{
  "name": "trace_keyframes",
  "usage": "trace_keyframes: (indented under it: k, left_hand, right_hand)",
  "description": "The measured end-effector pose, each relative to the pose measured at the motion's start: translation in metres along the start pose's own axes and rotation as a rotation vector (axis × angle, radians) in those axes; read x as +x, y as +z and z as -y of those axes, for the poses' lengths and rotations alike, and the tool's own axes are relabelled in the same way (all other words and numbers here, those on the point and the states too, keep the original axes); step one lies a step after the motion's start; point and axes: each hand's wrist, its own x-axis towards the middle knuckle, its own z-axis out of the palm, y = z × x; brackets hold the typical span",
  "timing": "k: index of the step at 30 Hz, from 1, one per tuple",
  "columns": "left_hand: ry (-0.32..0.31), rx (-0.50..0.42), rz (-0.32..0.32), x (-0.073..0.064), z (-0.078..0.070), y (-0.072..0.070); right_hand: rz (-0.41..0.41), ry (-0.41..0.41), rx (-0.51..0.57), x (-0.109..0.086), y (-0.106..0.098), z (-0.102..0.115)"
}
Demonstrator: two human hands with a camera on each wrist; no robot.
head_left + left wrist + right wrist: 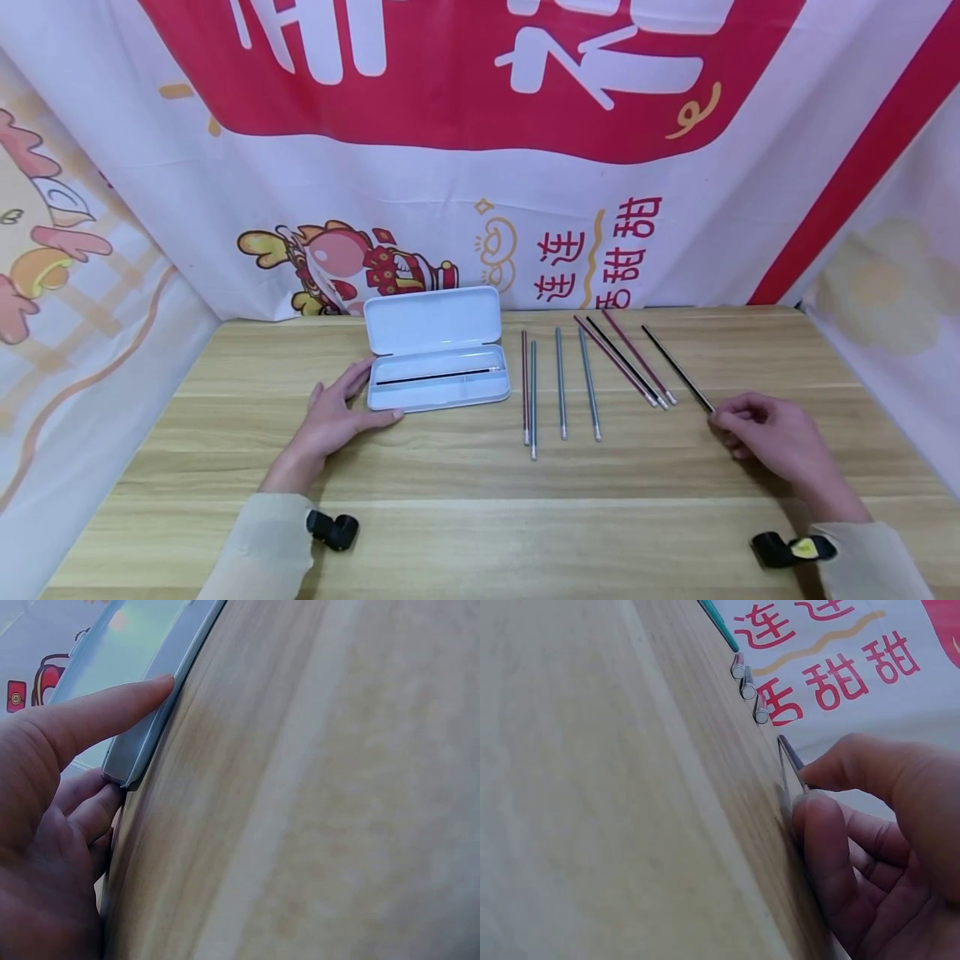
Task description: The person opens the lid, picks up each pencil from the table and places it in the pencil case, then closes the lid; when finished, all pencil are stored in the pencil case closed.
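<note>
We see the left hand (pixel 341 421) spread around the left end of the open pencil case (pixel 420 394), thumb against its front edge and fingers at the end; how firmly it grips, we can't quite judge. The case sits left of the pencils on the wooden surface (pixel 525 533), lid (pixel 433 323) raised at the back, with one dark pencil (pixel 437 377) lying lengthwise inside. Our right hand (pixel 772 429) pinches the near end of a black pencil (pixel 677 368) between thumb and forefinger, the pencil slanting away to the far left. Between case and right hand we have three teal pencils (pixel 560 383), a maroon one (pixel 524 383) just beside the leftmost, and a slanted trio (pixel 626 362), black between two maroon.
</note>
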Motion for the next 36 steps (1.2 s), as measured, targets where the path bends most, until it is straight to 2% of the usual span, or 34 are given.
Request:
trace_keyframes:
  k: [4,12,15,20,23,26,32,36]
  left_hand:
    - [-0.003,-0.003,0.001,0.000,0.000,0.000]
    - [-0.015,-0.009,-0.004,0.001,0.000,0.001]
    - [-0.009,-0.005,-0.004,0.001,-0.001,0.001]
    - [-0.011,-0.006,0.000,0.000,-0.001,0.001]
    - [-0.004,0.001,0.002,0.000,0.000,0.001]
    - [0.005,0.008,0.001,0.000,0.001,0.000]
    - [0.001,0.004,0.000,0.000,0.001,0.000]
    - [-0.006,0.004,0.004,0.000,0.001,0.001]
  right_hand:
    - [0.001,0.021,0.109,0.003,0.000,-0.004]
    - [0.031,0.054,0.416,0.008,-0.002,-0.013]
    - [0.033,0.064,0.485,0.009,-0.003,-0.015]
    - [0.038,0.084,0.525,0.009,-0.005,-0.015]
    - [0.056,0.100,0.608,0.007,-0.009,-0.013]
    - [0.062,0.066,0.669,0.003,-0.016,-0.009]
    - [0.027,-0.091,0.728,-0.003,-0.025,0.001]
    - [0.022,-0.083,0.725,-0.004,-0.025,0.005]
